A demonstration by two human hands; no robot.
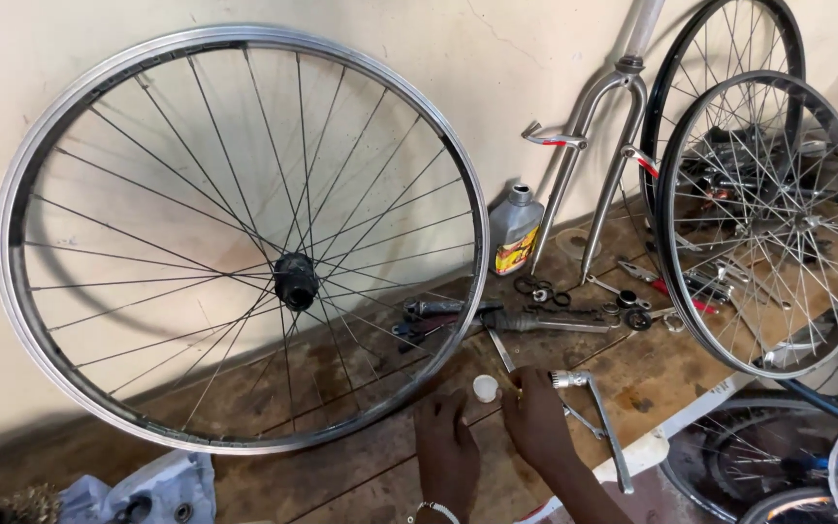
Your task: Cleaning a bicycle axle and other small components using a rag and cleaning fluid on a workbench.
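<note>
Worn wooden bench (pixel 361 466) against a pale wall, both hands down at its front edge
Left hand (pixel 446 442) lay fingers-down just beside a small white cap (pixel 485 388); right hand (pixel 535 417) pinched something small and brassy, too tiny to identify, next to a chrome lever (pixel 598 412). Risk looked real: a nudge could have sent the round, pale cap rolling off the edge, or the big silver wheel (pixel 240 243), merely leaning on the wall, sliding onto the hands
</note>
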